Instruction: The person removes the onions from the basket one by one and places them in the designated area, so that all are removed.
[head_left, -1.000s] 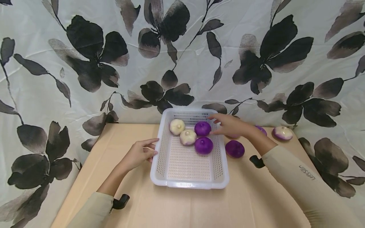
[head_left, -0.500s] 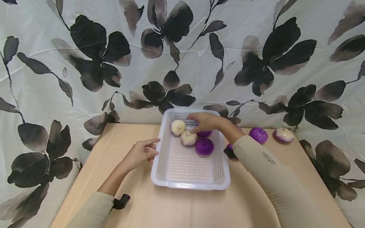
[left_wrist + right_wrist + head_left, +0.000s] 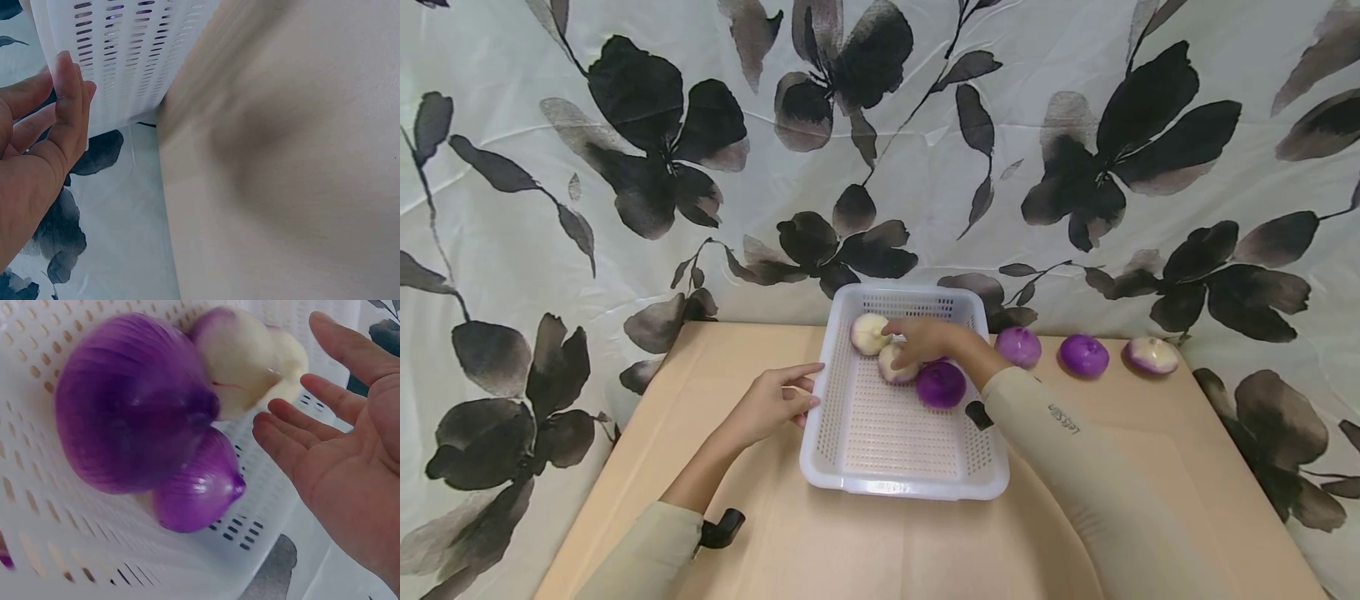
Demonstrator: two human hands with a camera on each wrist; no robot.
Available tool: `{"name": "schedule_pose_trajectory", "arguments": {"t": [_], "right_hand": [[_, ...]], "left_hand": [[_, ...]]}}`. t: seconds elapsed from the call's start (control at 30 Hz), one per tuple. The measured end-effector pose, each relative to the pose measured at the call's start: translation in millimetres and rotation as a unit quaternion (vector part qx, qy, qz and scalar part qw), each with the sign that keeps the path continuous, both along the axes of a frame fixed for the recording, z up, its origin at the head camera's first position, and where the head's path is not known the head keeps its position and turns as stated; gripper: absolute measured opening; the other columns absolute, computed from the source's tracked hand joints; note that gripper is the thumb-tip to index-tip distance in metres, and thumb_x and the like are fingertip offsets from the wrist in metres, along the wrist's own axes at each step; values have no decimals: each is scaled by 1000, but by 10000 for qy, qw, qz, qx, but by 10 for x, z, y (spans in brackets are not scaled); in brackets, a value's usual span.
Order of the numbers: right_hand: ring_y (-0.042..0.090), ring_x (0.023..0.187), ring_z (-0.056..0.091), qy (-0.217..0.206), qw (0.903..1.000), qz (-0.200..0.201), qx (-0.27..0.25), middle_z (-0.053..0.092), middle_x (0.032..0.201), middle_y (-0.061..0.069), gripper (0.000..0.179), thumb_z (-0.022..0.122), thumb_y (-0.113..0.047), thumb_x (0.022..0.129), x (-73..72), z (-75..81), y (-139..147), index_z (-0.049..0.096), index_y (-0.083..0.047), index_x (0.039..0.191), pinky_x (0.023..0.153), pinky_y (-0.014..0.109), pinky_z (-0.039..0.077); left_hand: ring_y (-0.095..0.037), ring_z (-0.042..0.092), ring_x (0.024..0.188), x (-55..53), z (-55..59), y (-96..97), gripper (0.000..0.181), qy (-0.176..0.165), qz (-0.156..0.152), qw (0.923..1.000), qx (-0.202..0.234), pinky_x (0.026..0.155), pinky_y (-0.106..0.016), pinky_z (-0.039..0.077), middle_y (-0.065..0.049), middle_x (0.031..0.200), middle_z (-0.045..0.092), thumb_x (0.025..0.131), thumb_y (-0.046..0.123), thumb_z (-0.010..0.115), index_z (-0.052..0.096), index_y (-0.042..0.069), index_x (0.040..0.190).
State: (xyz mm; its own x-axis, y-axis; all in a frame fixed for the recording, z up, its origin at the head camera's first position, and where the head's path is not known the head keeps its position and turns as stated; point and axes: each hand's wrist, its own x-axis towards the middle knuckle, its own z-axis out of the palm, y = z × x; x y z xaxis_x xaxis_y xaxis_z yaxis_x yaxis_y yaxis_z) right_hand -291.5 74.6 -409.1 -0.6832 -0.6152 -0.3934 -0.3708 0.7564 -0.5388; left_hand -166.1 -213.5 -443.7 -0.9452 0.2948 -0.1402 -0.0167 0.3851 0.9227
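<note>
A white perforated plastic basket [image 3: 904, 485] holds two pale onions and two purple onions. My left hand [image 3: 769, 404] touches the basket's left side with its fingertips; in the left wrist view extended fingers lie against the outer wall [image 3: 115, 69]. Over the basket, my right hand [image 3: 925, 342] reaches in with spread fingers, nothing between them. Its fingertips overlap the pale onions [image 3: 870, 333] in the head view. In the right wrist view the near purple onion [image 3: 131, 406], a smaller-looking purple onion [image 3: 200, 490] and a pale onion [image 3: 234, 359] sit beside the hand.
On the table right of the basket lie a light purple onion [image 3: 1018, 347], a deep purple onion [image 3: 1083, 356] and a white-and-purple onion [image 3: 1152, 356]. A floral cloth [image 3: 880, 167] hangs behind the table's [image 3: 760, 517] back edge. My right sleeve [image 3: 1075, 450] covers part of the right side.
My right hand has moved left and slightly down, from the basket's right rim to over the pale onions. The left hand stays at the left rim.
</note>
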Motion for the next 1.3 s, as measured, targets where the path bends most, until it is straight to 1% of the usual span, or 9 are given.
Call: {"name": "schedule_pose_trajectory", "arguments": {"t": [0.07, 0.2, 0.3, 0.4, 0.57, 0.77, 0.97, 1.17, 1.3], "right_hand": [[34, 148, 41, -67, 9999, -59, 51, 48, 157, 18, 72, 76, -21, 93, 11, -30, -9, 44, -7, 155, 125, 46, 35], [33, 147, 43, 90, 9999, -22, 104, 50, 155, 18, 71, 76, -21, 93, 26, -77, -15, 43, -4, 154, 125, 45, 36], [33, 144, 47, 269, 9996, 61, 75, 52, 152, 19, 69, 75, -17, 92, 34, -107, -9, 45, -1, 152, 123, 44, 38], [33, 140, 51, 407, 9991, 89, 24, 56, 148, 20, 69, 77, -9, 88, 43, -136, 0, 48, 0, 150, 121, 43, 41], [33, 141, 50, 534, 9986, 37, 20, 59, 147, 16, 72, 81, -3, 81, 57, -183, 3, 54, -5, 148, 121, 44, 42], [31, 137, 53, 644, 9979, 28, -3, 61, 144, 12, 67, 77, 3, 80, 64, -243, -8, 60, -12, 143, 116, 43, 45], [30, 135, 55, 636, 9977, 152, -203, 63, 142, 11, 59, 80, -3, 83, 74, -293, -53, 63, -10, 139, 117, 42, 44], [29, 131, 55, 698, 9965, 318, -339, 63, 137, 12, 57, 84, -7, 80, 85, -346, -98, 67, -8, 134, 117, 42, 44], [28, 128, 56, 444, 9980, 269, -347, 63, 136, 11, 57, 85, -11, 81, 105, -386, -135, 64, -12, 134, 116, 42, 44]], "left_hand": [[-20, 70, 77, -3, 6, 7, 57, 0, 4, 10000, -8, 69, -51, 66, -25, 113, 67, 93, -4, 69, 52, -2, 148], [-19, 70, 76, -8, 17, 15, 57, 17, 21, 10000, 0, 69, -50, 65, -25, 113, 67, 93, -5, 69, 53, -1, 148], [-17, 71, 77, -15, 11, 9, 57, 30, -39, 10000, 52, 67, -45, 66, -26, 114, 67, 94, -4, 68, 52, -3, 148], [-17, 72, 79, -26, -3, 2, 56, 32, -95, 9999, 105, 66, -42, 66, -27, 114, 67, 95, -5, 68, 51, -4, 148], [-18, 72, 80, -35, -9, 2, 57, 22, -112, 9998, 156, 66, -44, 66, -28, 115, 67, 95, -5, 67, 50, -5, 149], [-19, 72, 79, -35, -9, 9, 57, 47, -125, 9997, 199, 65, -43, 66, -29, 114, 67, 94, -4, 68, 50, -5, 148], [-19, 72, 78, -32, -17, -1, 57, 47, -89, 9998, 170, 65, -44, 66, -29, 114, 67, 94, -4, 68, 50, -5, 148], [-19, 71, 77, -28, -23, -2, 57, 57, -66, 9998, 157, 65, -45, 66, -28, 112, 68, 93, -5, 68, 51, -6, 148], [-19, 72, 76, -29, -28, -2, 57, 66, -65, 9998, 147, 64, -44, 66, -29, 112, 68, 93, -5, 68, 51, -6, 148]]}}
